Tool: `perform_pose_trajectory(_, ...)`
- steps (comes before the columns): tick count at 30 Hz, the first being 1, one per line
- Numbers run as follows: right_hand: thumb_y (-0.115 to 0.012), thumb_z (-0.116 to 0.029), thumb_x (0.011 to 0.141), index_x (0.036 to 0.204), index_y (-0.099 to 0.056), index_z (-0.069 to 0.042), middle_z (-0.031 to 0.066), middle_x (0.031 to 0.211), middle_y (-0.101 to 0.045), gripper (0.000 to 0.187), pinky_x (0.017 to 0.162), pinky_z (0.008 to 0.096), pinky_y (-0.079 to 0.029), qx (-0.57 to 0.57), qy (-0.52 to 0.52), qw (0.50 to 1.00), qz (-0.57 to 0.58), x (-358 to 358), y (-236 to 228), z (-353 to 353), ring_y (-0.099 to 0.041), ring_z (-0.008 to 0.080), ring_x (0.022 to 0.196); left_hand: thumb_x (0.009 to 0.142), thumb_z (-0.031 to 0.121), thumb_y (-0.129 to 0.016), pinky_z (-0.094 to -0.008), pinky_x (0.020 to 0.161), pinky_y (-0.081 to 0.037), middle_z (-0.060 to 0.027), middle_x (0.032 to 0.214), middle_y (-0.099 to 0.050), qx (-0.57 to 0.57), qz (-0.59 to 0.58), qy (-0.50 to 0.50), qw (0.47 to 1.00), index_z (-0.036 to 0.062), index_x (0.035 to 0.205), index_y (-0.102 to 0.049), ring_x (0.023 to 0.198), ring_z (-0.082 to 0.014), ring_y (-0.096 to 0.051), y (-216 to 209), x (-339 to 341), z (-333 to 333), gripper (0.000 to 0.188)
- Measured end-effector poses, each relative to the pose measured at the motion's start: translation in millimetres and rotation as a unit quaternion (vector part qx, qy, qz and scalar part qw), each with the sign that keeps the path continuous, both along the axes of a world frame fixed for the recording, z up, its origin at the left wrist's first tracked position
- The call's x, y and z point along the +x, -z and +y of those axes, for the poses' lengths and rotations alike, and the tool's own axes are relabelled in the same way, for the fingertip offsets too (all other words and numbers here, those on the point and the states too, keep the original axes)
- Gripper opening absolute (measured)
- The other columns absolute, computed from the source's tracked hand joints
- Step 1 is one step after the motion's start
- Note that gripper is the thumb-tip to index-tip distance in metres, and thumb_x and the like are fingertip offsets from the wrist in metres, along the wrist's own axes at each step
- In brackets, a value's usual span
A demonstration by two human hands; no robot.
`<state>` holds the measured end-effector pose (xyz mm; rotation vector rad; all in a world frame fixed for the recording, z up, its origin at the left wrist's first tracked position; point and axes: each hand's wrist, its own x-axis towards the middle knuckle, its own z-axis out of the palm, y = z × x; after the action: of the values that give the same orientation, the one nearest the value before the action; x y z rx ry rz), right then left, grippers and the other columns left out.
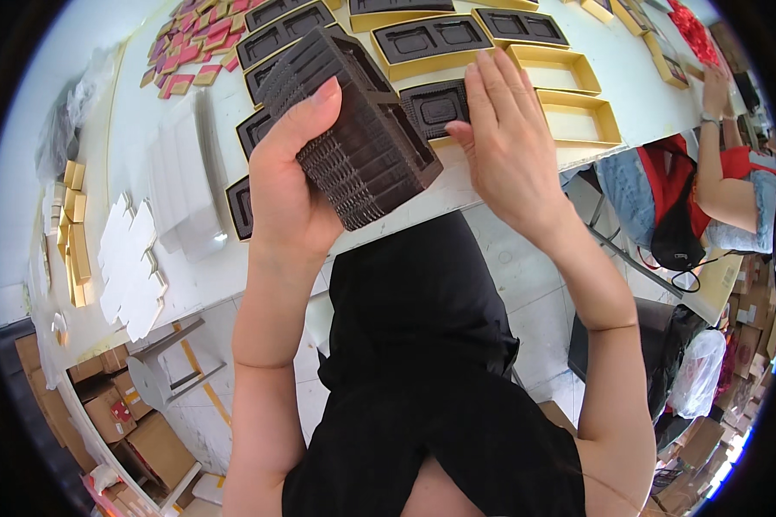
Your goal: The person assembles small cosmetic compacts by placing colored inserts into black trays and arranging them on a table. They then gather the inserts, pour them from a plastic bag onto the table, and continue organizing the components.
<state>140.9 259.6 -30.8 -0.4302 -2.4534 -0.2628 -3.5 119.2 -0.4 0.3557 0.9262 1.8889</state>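
My left hand (293,164) is closed round a thick stack of dark brown plastic tray inserts (366,138), tilted above the table's near edge. Flat and with fingers stretched, my right hand (513,138) lies just right of the stack. Its thumb and fingers are by a single brown insert (435,110), partly covered by the hand; I cannot tell whether they press on it. Beyond, a gold box (431,65) has a brown insert set in it. Right of my fingers, another gold box (608,138) shows its bare pale inside.
Many small pink and gold pieces (203,43) are heaped at the far left. Clear plastic covers (185,172) and white card pieces (129,267) lie on the left. A co-worker's arm (714,159) reaches over red material (694,34) at the right. A stool (168,366) stands below.
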Motion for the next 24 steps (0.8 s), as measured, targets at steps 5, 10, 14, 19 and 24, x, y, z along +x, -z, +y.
perform_pose_trajectory(5, -0.068, -0.012, 0.08, 0.108, -0.062, 0.007, 0.0169, 0.11, -0.059, 0.035, 0.09, 0.0393, -0.048, -0.067, -0.055, 0.996, 0.027, 0, 4, 11, -0.057, 0.0331, 0.104, 0.095, 0.027, -0.05, -0.0542, 0.093, -0.05, -0.0342, 0.12, -0.055, 0.016, -0.003, -0.001, 1.0, -0.0048, 0.129, -0.044, 0.11, -0.0413, -0.059, 2, -1, -1, 0.048)
perform_pose_trajectory(10, -0.064, 0.001, 0.078, 0.097, -0.068, 0.001, 0.0133, 0.099, -0.06, 0.019, 0.077, 0.0369, -0.052, -0.217, -0.061, 0.964, 0.139, 0, 8, 26, -0.061, 0.0285, 0.089, 0.094, 0.025, -0.051, -0.0527, 0.091, -0.052, -0.0345, 0.119, -0.056, 0.027, -0.001, -0.001, 1.0, -0.0048, 0.128, -0.045, 0.107, -0.0414, -0.061, 1, -1, -2, 0.045)
perform_pose_trajectory(14, -0.062, 0.005, 0.077, 0.096, -0.068, 0.001, 0.014, 0.1, -0.06, 0.02, 0.077, 0.0365, -0.053, -0.154, -0.048, 0.977, 0.137, -3, 10, 22, -0.061, 0.0291, 0.091, 0.094, 0.024, -0.05, -0.0514, 0.091, -0.052, -0.0348, 0.118, -0.056, 0.018, 0.015, -0.007, 1.0, -0.0049, 0.128, -0.044, 0.107, -0.0398, -0.061, -1, 0, -4, 0.045)
perform_pose_trajectory(19, -0.063, -0.01, 0.085, 0.11, -0.06, 0.007, 0.0193, 0.118, -0.058, 0.031, 0.094, 0.0376, -0.047, -0.102, -0.061, 0.993, 0.019, -1, 9, 17, -0.054, 0.0334, 0.117, 0.094, 0.023, -0.05, -0.0493, 0.091, -0.053, -0.0338, 0.118, -0.057, 0.014, 0.012, -0.001, 1.0, -0.0042, 0.128, -0.044, 0.108, -0.0371, -0.061, -1, -1, -7, 0.044)
perform_pose_trajectory(24, -0.062, -0.029, 0.089, 0.126, -0.049, 0.011, 0.0234, 0.138, -0.046, 0.055, 0.108, 0.0381, -0.035, -0.029, -0.044, 0.995, -0.089, -8, 1, 0, -0.04, 0.0339, 0.134, 0.094, 0.022, -0.05, -0.0458, 0.096, -0.049, -0.0281, 0.127, -0.054, -0.028, 0.301, -0.046, 0.952, -0.0042, 0.133, -0.041, 0.115, -0.0346, -0.057, -2, 13, -13, 0.048)
